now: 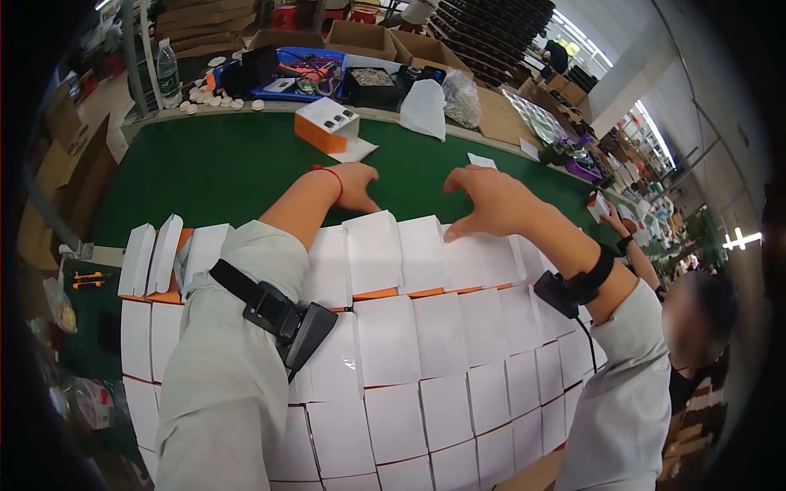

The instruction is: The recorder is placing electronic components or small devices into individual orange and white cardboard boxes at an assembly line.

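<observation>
Both my hands reach over rows of white cartons point(458, 327) with orange edges, many with white flaps standing up. My left hand point(357, 187) hangs past the far row, above the green work surface point(205, 164), its fingers apart and curved with nothing seen in them. To its right, my right hand point(495, 200) is spread too, the thumb low beside the top of a far-row carton point(422, 252); whether it touches I cannot tell. Beyond my left hand an orange and white box point(326, 125) stands on the green surface, with a white flap lying out toward me.
Along the far ledge are a water bottle point(168, 74), a blue tray point(307, 72) of tools and cables, and a clear plastic bag point(461, 98). At the right, a co-worker's hand point(612, 218) holds a small box point(598, 204). Orange-handled cutters point(88, 280) lie at the left.
</observation>
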A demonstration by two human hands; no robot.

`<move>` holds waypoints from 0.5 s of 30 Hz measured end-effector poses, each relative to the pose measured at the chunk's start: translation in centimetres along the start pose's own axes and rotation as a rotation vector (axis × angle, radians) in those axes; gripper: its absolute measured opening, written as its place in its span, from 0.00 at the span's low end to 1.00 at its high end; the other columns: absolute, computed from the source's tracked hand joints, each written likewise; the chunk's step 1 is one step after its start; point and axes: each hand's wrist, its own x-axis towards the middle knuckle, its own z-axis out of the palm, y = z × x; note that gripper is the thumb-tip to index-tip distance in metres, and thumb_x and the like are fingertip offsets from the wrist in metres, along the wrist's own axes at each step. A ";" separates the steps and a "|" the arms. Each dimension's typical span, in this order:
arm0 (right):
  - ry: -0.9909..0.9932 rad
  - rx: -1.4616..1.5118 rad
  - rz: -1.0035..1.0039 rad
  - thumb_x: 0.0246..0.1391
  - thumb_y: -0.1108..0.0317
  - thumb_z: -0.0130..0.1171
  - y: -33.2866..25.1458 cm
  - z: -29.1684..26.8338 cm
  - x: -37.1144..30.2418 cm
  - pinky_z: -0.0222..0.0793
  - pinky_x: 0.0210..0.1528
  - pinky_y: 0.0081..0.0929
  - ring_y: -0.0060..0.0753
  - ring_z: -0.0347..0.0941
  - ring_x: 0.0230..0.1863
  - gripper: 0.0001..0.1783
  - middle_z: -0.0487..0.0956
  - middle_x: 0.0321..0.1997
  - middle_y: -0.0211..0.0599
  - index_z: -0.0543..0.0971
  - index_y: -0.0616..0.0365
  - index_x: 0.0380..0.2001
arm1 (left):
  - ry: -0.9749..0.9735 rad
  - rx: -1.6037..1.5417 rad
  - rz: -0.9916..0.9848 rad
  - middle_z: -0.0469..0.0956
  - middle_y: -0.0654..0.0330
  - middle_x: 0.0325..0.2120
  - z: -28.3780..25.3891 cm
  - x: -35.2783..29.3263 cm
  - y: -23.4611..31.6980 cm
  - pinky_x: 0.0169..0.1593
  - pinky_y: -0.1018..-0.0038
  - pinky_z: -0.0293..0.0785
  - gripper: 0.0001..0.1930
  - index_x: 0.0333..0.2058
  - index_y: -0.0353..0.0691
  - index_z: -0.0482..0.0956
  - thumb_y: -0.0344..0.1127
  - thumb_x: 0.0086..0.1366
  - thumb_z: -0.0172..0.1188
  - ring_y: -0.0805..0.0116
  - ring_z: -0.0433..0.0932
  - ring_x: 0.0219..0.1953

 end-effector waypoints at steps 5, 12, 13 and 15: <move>-0.268 -0.147 0.026 0.38 0.35 0.76 -1.9 2.3 -2.6 0.64 0.68 0.45 0.58 0.65 0.68 0.67 0.64 0.69 0.57 0.55 0.62 0.72 | -0.379 -0.122 0.194 0.73 0.50 0.62 0.5 0.5 0.8 0.66 0.65 0.68 0.37 0.65 0.40 0.70 0.48 0.58 0.67 0.54 0.73 0.63; -0.101 0.103 -0.314 0.36 0.51 0.78 1.4 1.9 0.3 0.63 0.70 0.40 0.55 0.62 0.71 0.61 0.62 0.70 0.56 0.58 0.60 0.70 | -0.099 -0.218 0.149 0.75 0.52 0.60 -0.6 -0.2 0.7 0.63 0.67 0.72 0.35 0.63 0.38 0.72 0.43 0.58 0.71 0.59 0.76 0.60; -0.024 0.097 -0.332 0.33 0.53 0.77 1.9 1.8 1.3 0.63 0.70 0.40 0.55 0.63 0.70 0.60 0.62 0.70 0.57 0.60 0.61 0.70 | -0.079 -0.365 0.197 0.71 0.53 0.63 -0.6 -0.6 1.6 0.64 0.67 0.72 0.39 0.66 0.38 0.67 0.37 0.57 0.71 0.59 0.74 0.62; -0.091 0.079 -0.168 0.32 0.52 0.78 1.0 0.3 1.6 0.64 0.69 0.40 0.55 0.64 0.70 0.62 0.62 0.70 0.57 0.60 0.62 0.71 | -0.155 -0.482 0.276 0.69 0.52 0.65 -0.3 -0.3 2.3 0.65 0.66 0.71 0.41 0.68 0.38 0.64 0.36 0.57 0.71 0.58 0.74 0.62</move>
